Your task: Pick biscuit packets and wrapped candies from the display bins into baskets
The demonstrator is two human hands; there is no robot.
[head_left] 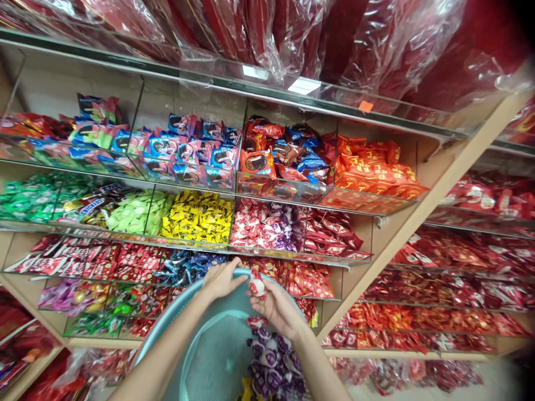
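A teal basket [184, 303] with a mesh bottom stands below the shelves. Purple and white wrapped candies [273, 356] lie in its right part, with a few yellow ones [247, 390] at the lower edge. My left hand [221, 277] grips the basket's far rim, its thumb inside. Over the basket, just right of that hand, my right hand [273, 303] holds a red and white wrapped candy [256, 287] between thumb and fingers. Above both hands, a shelf bin holds more red and white candies [251, 223].
Glass-fronted shelves [200, 178] of packaged sweets rise in front, with yellow candies [198, 217] left of the red and white ones. A slanting wooden side panel [401, 239] stands right. Plastic-wrapped red goods [292, 33] hang over the top.
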